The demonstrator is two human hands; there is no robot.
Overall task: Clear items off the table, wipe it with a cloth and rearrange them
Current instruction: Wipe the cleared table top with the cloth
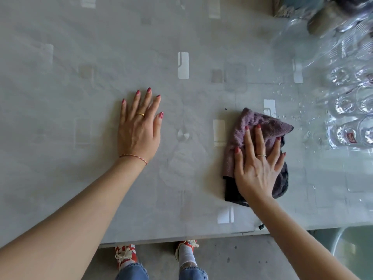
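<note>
Head view: right hand point(257, 168), fingers spread, presses flat atop the cloth point(260, 122).

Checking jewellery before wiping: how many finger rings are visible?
2: one ring on the left hand, one ring on the right hand. Others may be hidden.

A pale grey bench point(80, 98) fills most of the view, its covering patterned with faint white and beige rectangles under soft, even light. Below its near edge lies a grey concrete floor point(232, 259), speckled with small dark spots
</note>
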